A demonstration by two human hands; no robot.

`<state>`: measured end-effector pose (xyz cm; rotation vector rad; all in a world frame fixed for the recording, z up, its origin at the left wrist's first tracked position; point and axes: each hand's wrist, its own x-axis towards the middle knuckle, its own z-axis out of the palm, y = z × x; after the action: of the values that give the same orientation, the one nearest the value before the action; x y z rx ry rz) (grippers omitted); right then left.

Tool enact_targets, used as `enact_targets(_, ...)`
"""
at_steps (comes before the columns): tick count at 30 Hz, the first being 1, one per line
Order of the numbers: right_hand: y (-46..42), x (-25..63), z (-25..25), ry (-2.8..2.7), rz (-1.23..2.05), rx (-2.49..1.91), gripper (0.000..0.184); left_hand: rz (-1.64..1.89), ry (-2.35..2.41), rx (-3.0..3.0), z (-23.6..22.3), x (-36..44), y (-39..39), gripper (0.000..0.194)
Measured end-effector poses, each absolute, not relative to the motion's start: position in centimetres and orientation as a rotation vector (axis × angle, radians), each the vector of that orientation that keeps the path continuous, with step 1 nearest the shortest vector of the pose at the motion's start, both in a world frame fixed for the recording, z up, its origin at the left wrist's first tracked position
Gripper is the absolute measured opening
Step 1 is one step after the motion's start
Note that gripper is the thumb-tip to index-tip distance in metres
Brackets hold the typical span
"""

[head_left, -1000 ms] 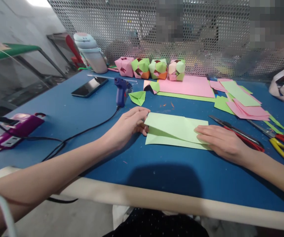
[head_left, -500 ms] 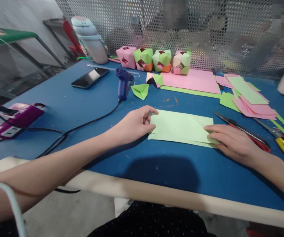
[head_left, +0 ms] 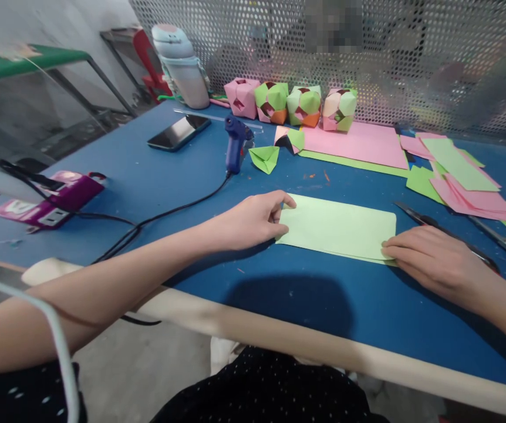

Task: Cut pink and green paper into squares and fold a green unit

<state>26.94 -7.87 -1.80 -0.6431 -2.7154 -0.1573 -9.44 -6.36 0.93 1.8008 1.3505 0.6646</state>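
Fingers (head_left: 291,202) of the left hand (head_left: 255,220) are resting apart on folded paper (head_left: 336,226) mid-frame; those of the right hand (head_left: 433,258) are bunching together at its lower-right corner (pinch unclear), presumably aligning layers; glue gun (head_left: 234,147) is lying above.

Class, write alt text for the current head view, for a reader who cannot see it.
Two bare hands, left and right, hold folded pale green paper on a blue table. Four paper cubes stand behind.
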Motion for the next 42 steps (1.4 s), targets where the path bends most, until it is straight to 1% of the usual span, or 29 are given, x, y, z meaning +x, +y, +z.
enact_targets(5, -8.1, 26.9, -1.6, -2.726, -0.168, -0.664, 0.026, 0.590, 1.382, 1.855, 1.2, -9.5, -6.3, 0.038)
enact_targets(12, -8.5, 27.1, -1.1, -2.786, -0.139, -0.729, 0.023, 0.302, 1.352, 2.030, 2.0, -9.9, -6.4, 0.047)
enact_targets(27, -8.4, 27.0, -0.7, -2.835, -0.230, -0.649, 0.020, 0.275, 1.359, 2.095, 1.9, -9.9, -6.5, 0.047)
enact_targets(39, -8.4, 26.8, -1.0, -2.765, -0.118, -0.738, 0.019, 0.218, 1.412, 2.156, 1.9, -9.7, -6.6, 0.046)
enact_targets(42, -8.5, 26.5, -0.6, -2.738, -0.040, -0.756, 0.019, 0.209, 1.420, 2.193, 1.6, -10.0, -6.5, 0.044)
